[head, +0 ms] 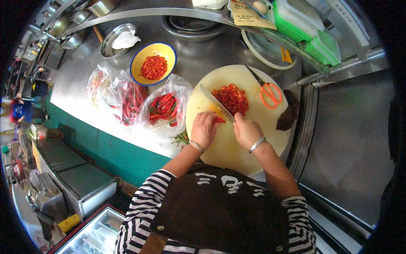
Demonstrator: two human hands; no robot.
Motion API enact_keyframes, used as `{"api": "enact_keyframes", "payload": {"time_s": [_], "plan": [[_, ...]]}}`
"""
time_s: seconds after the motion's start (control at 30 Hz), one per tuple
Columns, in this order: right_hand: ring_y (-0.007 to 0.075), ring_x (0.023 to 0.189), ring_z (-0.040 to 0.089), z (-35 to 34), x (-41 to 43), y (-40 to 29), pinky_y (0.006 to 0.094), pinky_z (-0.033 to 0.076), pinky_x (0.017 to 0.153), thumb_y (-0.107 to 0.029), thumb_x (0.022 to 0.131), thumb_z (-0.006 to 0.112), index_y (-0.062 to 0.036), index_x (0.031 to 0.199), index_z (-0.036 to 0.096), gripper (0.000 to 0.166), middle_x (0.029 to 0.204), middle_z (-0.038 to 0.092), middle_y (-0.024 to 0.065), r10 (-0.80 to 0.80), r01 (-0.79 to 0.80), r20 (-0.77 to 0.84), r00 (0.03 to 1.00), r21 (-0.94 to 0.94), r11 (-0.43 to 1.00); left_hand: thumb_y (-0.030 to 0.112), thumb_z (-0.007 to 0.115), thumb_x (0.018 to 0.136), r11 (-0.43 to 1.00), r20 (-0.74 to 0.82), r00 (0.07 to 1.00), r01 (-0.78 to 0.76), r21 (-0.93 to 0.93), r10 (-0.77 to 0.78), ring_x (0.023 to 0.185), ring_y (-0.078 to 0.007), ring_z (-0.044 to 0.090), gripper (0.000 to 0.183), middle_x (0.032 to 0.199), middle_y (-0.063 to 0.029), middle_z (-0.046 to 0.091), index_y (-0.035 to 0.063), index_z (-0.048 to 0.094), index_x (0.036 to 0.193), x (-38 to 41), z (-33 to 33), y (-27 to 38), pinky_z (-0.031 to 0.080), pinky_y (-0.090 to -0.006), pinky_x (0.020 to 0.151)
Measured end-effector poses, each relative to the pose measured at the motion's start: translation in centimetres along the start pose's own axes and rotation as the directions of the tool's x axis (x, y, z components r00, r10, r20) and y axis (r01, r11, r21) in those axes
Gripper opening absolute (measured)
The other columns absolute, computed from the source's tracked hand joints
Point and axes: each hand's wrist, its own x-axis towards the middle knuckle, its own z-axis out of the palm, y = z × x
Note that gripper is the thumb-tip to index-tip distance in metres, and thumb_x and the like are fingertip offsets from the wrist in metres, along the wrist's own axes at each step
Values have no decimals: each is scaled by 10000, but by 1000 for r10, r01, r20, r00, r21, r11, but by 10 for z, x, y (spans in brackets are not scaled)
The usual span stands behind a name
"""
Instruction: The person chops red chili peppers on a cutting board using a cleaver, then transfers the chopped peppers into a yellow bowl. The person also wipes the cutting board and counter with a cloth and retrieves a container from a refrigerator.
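On a round, pale cutting board (219,155), my left hand (203,130) presses down on red chili peppers (219,120), whose ends stick out past the fingers. My right hand (248,130) grips a kitchen knife (217,103) by its handle, which the hand mostly hides. The blade points up and to the left, just right of the held peppers. Beyond the blade lies a heap of chopped red chili (232,99). Scissors with orange handles (270,94) rest at the board's right side.
Left of the board, a plastic bag of red chilies (163,108) stands near green stems (181,138). More bags (131,98) lie further left. Behind them are a yellow bowl (135,65) of chopped chili and a steel bowl (106,47). A shelf edge (177,12) runs above the counter.
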Motion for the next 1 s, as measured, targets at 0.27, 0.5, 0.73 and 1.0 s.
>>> {"api": "enact_keyframes", "payload": {"time_s": [0.27, 0.5, 0.73, 1.0], "plan": [[425, 648, 570, -7, 3, -5, 523, 437, 578, -161, 862, 486, -30, 892, 422, 149, 692, 581, 222, 21, -20, 59, 998, -18, 1000, 45, 653, 703, 992, -47, 992, 114, -52, -117, 883, -318, 530, 258, 953, -126, 572, 33, 555, 941, 3, -1, 1, 449, -387, 795], [426, 688, 598, -28, 9, -25, 523, 470, 643, -168, 879, 461, 1, 935, 451, 178, 708, 604, 238, 84, -78, 153, 985, -45, 996, 29, 649, 713, 997, -91, 994, 54, -61, -60, 857, -308, 538, 166, 921, -113, 584, 24, 561, 855, 1, 3, -8, 459, -376, 762], [436, 665, 581, -30, 3, -36, 534, 448, 616, -207, 896, 458, -15, 907, 449, 192, 688, 585, 258, 162, -156, 164, 973, -50, 986, 30, 650, 721, 995, -130, 988, 78, -70, -86, 856, -306, 542, 148, 929, -117, 581, 23, 563, 841, -1, 6, -8, 464, -376, 759], [404, 713, 625, 4, 2, -32, 506, 487, 660, -208, 906, 420, 4, 937, 459, 218, 716, 619, 234, 265, -246, 160, 951, -132, 960, 35, 647, 726, 997, -100, 993, 50, -67, -56, 854, -306, 540, 123, 923, -126, 576, 8, 567, 815, -1, 7, -10, 469, -380, 751]]}}
